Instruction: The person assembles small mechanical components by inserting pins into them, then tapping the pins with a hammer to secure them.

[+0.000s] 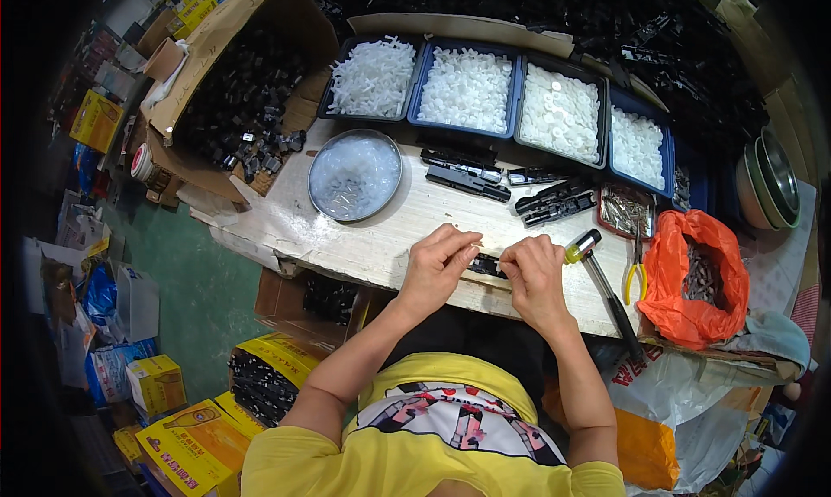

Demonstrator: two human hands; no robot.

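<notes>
Two bare hands crowd one small black part (486,265) close to the front edge of the worktop (294,229), and imo that's the risky bit. Left hand (440,267) has its thumb and fingertips drawn together at the part's left end; can't tell if something tiny is pinched in there. Right hand (535,276) is curled in at the other end, and its own fingers hide whether it's really gripping. If one side pushes harder, the part could tip or skid, and with the edge that near it might drop. Also, the hammer (609,293) sits just beside the right hand with its handle poking past the edge, so a stray forearm could knock it off.
</notes>
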